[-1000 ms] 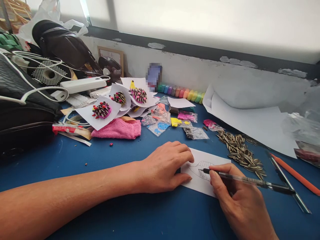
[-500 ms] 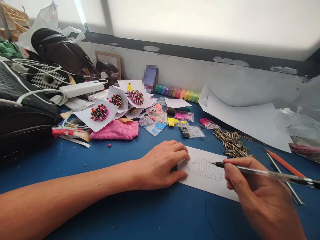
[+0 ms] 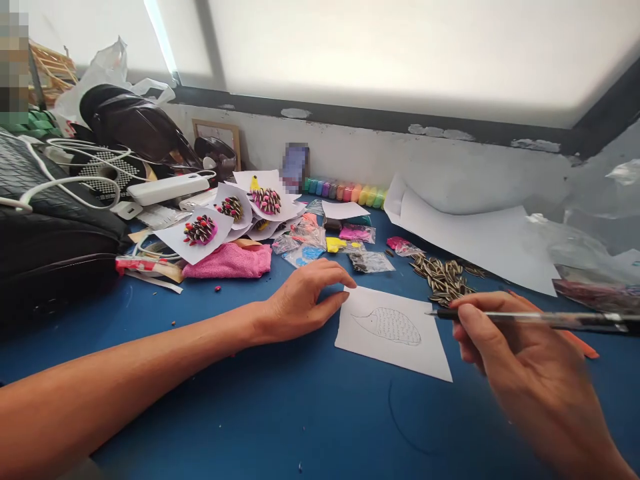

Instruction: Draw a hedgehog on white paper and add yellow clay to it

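Observation:
A white sheet of paper (image 3: 390,360) lies on the blue table, bearing a pen drawing of a hedgehog (image 3: 397,327) with a pointed snout and short marks over its body. At the sheet's upper left corner is my left hand (image 3: 305,300), its fingers curved and the thumb a little apart from them; whether the tips touch the paper is hard to tell. My right hand (image 3: 520,353) grips a clear-barrelled pen (image 3: 520,319) near its black tip. The pen point hovers by the sheet's right edge, off the drawing.
Behind the sheet lie striped sunflower seeds (image 3: 443,277) and small bags of coloured clay (image 3: 357,233). Seed-covered clay hedgehogs (image 3: 200,230) sit on papers at left, above a pink cloth (image 3: 230,260). A black bag (image 3: 55,233) stands far left. An orange pencil-like stick (image 3: 580,343) lies behind my right hand.
The pen has left the drawing and moved to the sheet's right edge. My left hand has drawn back from the sheet to its corner, uncovering the snout. The view has shifted slightly.

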The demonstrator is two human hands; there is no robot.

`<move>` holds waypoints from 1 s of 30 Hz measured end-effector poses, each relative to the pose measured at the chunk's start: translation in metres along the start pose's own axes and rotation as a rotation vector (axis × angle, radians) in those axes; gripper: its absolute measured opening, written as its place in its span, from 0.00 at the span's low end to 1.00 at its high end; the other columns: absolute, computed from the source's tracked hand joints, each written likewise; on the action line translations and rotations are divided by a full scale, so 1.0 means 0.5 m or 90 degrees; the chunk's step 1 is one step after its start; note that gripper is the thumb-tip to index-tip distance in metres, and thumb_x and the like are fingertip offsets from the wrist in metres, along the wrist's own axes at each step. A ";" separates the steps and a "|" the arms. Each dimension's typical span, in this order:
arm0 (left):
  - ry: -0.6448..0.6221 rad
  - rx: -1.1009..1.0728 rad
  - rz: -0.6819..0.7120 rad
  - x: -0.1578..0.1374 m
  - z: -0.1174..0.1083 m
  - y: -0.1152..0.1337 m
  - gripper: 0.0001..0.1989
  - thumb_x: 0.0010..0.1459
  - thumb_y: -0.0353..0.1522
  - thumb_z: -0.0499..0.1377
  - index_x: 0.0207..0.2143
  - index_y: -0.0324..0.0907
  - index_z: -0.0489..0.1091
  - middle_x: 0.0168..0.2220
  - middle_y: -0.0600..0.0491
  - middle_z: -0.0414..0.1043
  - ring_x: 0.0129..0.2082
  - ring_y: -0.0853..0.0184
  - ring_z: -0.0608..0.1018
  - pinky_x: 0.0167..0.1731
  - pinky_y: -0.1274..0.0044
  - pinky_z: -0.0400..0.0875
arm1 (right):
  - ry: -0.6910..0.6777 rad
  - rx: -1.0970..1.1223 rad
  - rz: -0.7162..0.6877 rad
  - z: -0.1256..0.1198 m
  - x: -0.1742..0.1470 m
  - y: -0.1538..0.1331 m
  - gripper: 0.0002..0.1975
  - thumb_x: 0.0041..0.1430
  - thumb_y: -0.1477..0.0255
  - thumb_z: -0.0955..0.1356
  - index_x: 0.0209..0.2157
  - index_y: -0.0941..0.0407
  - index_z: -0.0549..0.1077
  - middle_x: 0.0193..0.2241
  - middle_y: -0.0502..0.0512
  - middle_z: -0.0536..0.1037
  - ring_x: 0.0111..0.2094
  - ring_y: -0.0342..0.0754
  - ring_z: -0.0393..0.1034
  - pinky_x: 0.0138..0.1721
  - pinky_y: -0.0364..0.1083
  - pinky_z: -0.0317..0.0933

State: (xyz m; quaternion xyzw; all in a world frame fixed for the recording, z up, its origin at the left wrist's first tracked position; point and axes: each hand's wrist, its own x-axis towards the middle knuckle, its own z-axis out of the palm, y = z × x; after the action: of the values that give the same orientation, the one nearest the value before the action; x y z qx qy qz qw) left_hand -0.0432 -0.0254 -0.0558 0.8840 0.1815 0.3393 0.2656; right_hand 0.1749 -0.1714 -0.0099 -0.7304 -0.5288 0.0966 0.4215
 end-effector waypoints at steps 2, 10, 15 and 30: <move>-0.006 0.001 -0.006 0.000 0.001 -0.005 0.08 0.60 0.25 0.56 0.40 0.38 0.74 0.38 0.49 0.77 0.41 0.65 0.76 0.45 0.69 0.71 | 0.025 0.026 -0.013 0.003 -0.002 -0.002 0.18 0.59 0.53 0.67 0.40 0.52 0.76 0.21 0.49 0.75 0.20 0.44 0.71 0.19 0.42 0.67; -0.033 0.007 -0.006 -0.005 0.011 -0.009 0.08 0.60 0.25 0.56 0.39 0.37 0.74 0.37 0.48 0.77 0.39 0.66 0.77 0.43 0.70 0.72 | 0.053 -0.011 -0.085 0.018 -0.013 -0.001 0.18 0.61 0.54 0.66 0.43 0.51 0.78 0.32 0.54 0.79 0.24 0.44 0.72 0.21 0.42 0.68; -0.059 -0.002 -0.003 -0.005 0.007 0.001 0.09 0.62 0.28 0.57 0.44 0.37 0.74 0.44 0.46 0.77 0.45 0.64 0.78 0.48 0.69 0.72 | -0.007 0.008 -0.069 0.018 -0.016 0.003 0.18 0.61 0.53 0.65 0.39 0.53 0.76 0.25 0.52 0.78 0.22 0.45 0.73 0.20 0.42 0.69; -0.302 0.124 0.086 -0.015 0.002 0.025 0.31 0.66 0.44 0.55 0.64 0.34 0.60 0.67 0.40 0.57 0.68 0.49 0.56 0.66 0.59 0.51 | -0.050 0.066 0.096 0.059 -0.059 -0.018 0.16 0.61 0.56 0.64 0.27 0.52 0.69 0.17 0.44 0.58 0.19 0.41 0.51 0.20 0.42 0.47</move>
State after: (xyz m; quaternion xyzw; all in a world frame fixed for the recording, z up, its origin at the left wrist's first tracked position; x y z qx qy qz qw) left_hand -0.0459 -0.0394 -0.0530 0.9703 0.0862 0.1205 0.1912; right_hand 0.1393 -0.1807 -0.0309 -0.7409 -0.4830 0.1837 0.4290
